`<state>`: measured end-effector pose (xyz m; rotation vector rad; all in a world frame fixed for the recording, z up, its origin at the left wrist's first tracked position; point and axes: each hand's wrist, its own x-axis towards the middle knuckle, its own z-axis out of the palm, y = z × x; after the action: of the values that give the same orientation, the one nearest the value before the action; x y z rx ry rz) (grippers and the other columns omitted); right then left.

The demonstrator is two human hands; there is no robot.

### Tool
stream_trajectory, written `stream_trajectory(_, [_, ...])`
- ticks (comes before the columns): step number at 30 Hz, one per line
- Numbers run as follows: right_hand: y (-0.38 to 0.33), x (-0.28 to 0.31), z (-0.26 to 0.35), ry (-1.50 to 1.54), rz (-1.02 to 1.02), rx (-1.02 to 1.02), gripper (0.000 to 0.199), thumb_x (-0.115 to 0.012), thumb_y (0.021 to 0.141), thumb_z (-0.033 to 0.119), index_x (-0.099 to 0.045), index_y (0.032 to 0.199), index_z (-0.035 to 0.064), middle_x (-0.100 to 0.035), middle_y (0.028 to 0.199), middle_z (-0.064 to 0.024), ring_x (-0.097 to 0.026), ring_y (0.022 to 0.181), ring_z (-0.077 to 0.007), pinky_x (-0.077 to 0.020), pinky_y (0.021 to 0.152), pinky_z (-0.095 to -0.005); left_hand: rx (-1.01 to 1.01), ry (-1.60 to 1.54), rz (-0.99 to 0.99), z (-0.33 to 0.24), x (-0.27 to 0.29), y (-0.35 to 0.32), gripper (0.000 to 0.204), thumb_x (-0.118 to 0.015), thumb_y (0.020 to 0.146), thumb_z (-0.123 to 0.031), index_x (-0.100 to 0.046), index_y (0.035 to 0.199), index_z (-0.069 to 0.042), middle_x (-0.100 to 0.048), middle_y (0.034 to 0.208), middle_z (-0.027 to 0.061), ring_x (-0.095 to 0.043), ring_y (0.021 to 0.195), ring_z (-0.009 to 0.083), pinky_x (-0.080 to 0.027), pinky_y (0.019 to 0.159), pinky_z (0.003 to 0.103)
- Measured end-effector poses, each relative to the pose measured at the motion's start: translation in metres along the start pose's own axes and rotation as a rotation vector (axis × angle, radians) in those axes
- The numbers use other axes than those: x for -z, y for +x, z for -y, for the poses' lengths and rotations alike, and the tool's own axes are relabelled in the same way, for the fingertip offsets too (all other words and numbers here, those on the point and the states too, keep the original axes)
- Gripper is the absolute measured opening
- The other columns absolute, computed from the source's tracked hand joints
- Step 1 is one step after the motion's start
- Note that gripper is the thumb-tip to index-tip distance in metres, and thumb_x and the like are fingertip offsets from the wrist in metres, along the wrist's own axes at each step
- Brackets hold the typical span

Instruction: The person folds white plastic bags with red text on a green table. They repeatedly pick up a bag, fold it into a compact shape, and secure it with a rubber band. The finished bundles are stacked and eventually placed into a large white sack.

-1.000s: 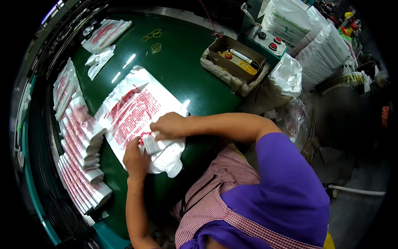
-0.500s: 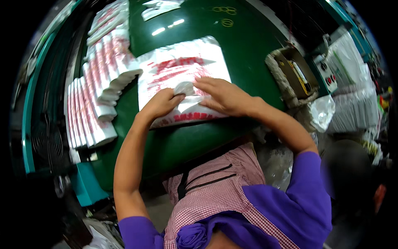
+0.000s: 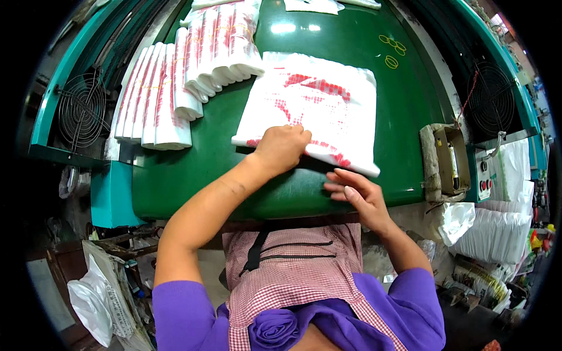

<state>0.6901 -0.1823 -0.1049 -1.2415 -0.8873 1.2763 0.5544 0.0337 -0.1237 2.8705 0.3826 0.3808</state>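
A flat stack of white plastic bags point(image 3: 328, 105) with red print lies on the green table, its near edge curled into a roll. My left hand point(image 3: 282, 147) is closed on that near edge, left of its middle; the fingertips are hidden under the knuckles. My right hand point(image 3: 364, 198) is off the bags, just below their near right corner at the table's front. Its fingers are somewhat apart and slightly blurred, with nothing in them. Left of the stack lie several rolled bundles of bags point(image 3: 219, 55), some with yellow bands round them.
Yellow rubber bands point(image 3: 391, 61) lie at the far right of the green table point(image 3: 404, 128). A box point(image 3: 451, 181) with a pen-like tool in it is fixed at the right edge, beside a switch panel point(image 3: 483, 175). Fan guards point(image 3: 82, 111) flank the table. More white bags point(image 3: 494, 234) stand at right.
The near edge of the bags is now curled up. My left hand has closed on it, and my right hand has come off the bags toward me. The view has shifted.
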Motion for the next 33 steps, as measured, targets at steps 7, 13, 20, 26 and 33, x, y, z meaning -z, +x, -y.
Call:
stream_trajectory(7, [0.048,0.065,-0.018,0.665,-0.261,-0.001,0.049,-0.050,0.095,0.016,-0.033,0.139,0.0021,-0.050,0.131,-0.0187,-0.053,0.119,-0.0279,-0.0469,0.099,-0.0395,-0.228,-0.307,0.286,0.012,0.035,-0.034,0.031,-0.069,0.072,-0.017,-0.066,0.102,-0.009,-0.050,0.132,0.0182,-0.044,0.126,0.0383,-0.039,0.098,0.047])
stream_trajectory(13, [0.024,0.048,-0.003,-0.835,0.361,0.400,0.054,-0.057,0.082,-0.002,-0.051,0.133,0.0146,-0.043,0.143,-0.0119,-0.041,0.132,-0.0294,-0.0294,0.112,-0.0447,-0.218,-0.175,0.419,0.020,0.050,-0.049,0.036,-0.075,0.069,-0.031,-0.071,0.100,-0.013,-0.045,0.139,0.0134,-0.041,0.128,0.0374,-0.034,0.098,0.056])
stream_trajectory(20, [0.051,0.067,0.022,-1.462,0.571,0.552,0.046,-0.050,0.084,0.008,-0.052,0.130,0.0167,-0.040,0.146,-0.0097,-0.035,0.136,-0.0310,-0.0278,0.112,-0.0468,-0.365,0.050,0.278,-0.017,0.089,-0.017,0.023,-0.070,0.061,-0.011,-0.063,0.083,-0.011,-0.060,0.095,0.0075,-0.057,0.102,0.0274,-0.047,0.080,0.041])
stream_trajectory(26, [0.038,0.071,0.050,-1.133,0.547,0.239,0.047,-0.051,0.079,0.008,-0.054,0.126,0.0037,-0.049,0.136,-0.0185,-0.038,0.133,-0.0367,-0.0309,0.109,-0.0424,-0.148,-0.116,0.606,0.007,0.058,0.012,0.021,-0.064,0.066,-0.015,-0.067,0.083,-0.004,-0.060,0.116,0.0152,-0.056,0.108,0.0348,-0.043,0.093,0.048])
stream_trajectory(33, [0.002,0.004,0.043,-1.605,0.411,0.272,0.060,-0.071,0.075,0.031,-0.053,0.124,0.0006,-0.043,0.138,-0.0228,-0.047,0.119,-0.0434,-0.0390,0.101,-0.0477,-0.193,-0.084,0.367,-0.042,0.049,-0.056,0.033,-0.061,0.070,-0.013,-0.059,0.102,-0.005,-0.064,0.088,0.0193,-0.063,0.080,0.0380,-0.051,0.073,0.046])
